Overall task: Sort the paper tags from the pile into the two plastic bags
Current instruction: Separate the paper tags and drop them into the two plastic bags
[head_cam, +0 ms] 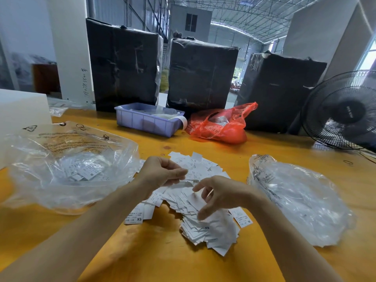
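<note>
A pile of white paper tags (203, 226) lies spread on the yellow table (162, 261), some printed XS or M. My left hand (162, 171) hovers over the pile's far part, its fingers curled and pinching a tag. My right hand (217, 194) reaches down with spread, bent fingers touching the tags at the pile's middle. A clear plastic bag (67, 169) lies open at the left with several tags inside. A second clear plastic bag (299, 200) lies at the right; what it holds is hard to make out.
A purple plastic bin (146, 123) and a red plastic bag (221, 125) sit at the table's far side, before three black wrapped boxes (201, 74). A black fan (343, 112) stands at the right. A white box (20, 110) sits far left.
</note>
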Motion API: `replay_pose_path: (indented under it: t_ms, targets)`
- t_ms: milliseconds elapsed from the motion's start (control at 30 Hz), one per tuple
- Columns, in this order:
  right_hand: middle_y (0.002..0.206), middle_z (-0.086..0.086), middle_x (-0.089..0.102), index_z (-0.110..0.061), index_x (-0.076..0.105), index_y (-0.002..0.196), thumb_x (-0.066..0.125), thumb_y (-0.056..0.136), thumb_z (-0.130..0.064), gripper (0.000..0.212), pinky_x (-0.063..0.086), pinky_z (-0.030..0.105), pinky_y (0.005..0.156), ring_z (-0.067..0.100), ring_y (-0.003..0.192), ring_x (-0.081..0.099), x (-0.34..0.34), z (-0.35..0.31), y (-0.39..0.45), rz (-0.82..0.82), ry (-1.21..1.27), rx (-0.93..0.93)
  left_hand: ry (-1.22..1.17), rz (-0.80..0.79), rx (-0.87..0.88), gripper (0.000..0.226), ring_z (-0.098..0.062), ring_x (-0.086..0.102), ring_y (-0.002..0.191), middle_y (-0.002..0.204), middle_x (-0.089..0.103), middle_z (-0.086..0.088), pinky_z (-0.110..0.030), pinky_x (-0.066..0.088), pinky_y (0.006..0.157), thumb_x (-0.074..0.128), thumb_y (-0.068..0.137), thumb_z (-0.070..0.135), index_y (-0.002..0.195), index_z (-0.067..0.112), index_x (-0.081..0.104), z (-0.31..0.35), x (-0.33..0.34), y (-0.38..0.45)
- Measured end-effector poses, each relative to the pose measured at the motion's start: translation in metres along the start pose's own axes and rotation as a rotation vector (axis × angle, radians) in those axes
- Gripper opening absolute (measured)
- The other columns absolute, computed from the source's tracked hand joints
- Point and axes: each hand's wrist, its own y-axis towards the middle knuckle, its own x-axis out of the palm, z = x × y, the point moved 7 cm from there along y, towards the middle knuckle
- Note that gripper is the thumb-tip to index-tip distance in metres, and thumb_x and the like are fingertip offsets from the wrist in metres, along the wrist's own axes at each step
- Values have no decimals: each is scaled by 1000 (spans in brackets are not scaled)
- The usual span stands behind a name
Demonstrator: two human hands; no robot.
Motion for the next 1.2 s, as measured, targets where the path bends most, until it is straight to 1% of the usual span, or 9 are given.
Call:
replay_pose_path:
  t_ms: [100,233,400,467,567,800,933,1067,1200]
  targets:
    - [98,-10,56,-29,53,130,85,67,-27,70,49,23,73,7,84,56,2,-3,-1,-40,-88,-40,2,13,5,5,-12,64,60,64,72,-3,-30,56,71,71,80,6,75,7,69,-2,-1,1]
    - [76,-12,60,-19,69,112,67,86,-12,27,45,15,62,1,64,56,-2,-2,3,52,-86,-86,20,23,-22,11,-11,63,61,69,72,-3,-24,56,67,62,88,6,80,8,69,-6,-1,3]
    - [69,-4,69,-3,68,96,52,95,-7,16,45,16,51,4,55,63,-34,14,-2,347,516,-31,59,39,-5,6,-13,64,65,73,72,-3,-29,56,74,68,84,9,78,9,70,-5,-2,3]
    - [70,3,72,-5,67,91,57,92,-5,10,49,17,51,9,57,65,-38,19,-5,338,861,-18,60,44,-6,5,-12,64,64,70,72,-1,-30,56,74,70,82,10,77,9,70,-4,-3,3]
    - [69,7,71,-1,67,89,64,83,3,8,52,17,53,12,58,66,-37,18,-8,275,1047,-26,35,15,-30,6,-15,64,70,71,73,-1,-31,56,78,72,80,10,75,8,71,-5,0,3]
    - [72,5,72,0,66,91,78,59,-4,34,53,18,57,11,60,65,-38,8,-13,273,1001,-54,-4,-75,-72,8,-14,68,73,78,74,-7,-19,56,64,74,77,11,80,5,72,-5,10,-1]
    - [77,4,70,-9,63,75,74,72,1,15,48,24,65,12,70,62,-46,9,-15,388,910,-51,-48,-118,-63,7,-8,70,63,69,73,-5,-15,52,56,76,72,6,76,5,71,-2,14,-4]
    - [75,8,70,-9,51,70,66,77,10,26,49,27,67,21,74,70,-54,4,-21,471,929,-120,-54,-110,-56,10,-8,69,60,64,72,-3,-13,50,52,79,68,3,73,6,70,-1,13,-4]
    - [69,3,68,-9,67,79,73,77,-7,7,45,21,61,10,60,61,-58,-4,-26,497,814,-187,-48,-84,-52,12,-5,67,55,61,71,0,-12,49,50,80,67,3,73,5,70,-1,12,-4]
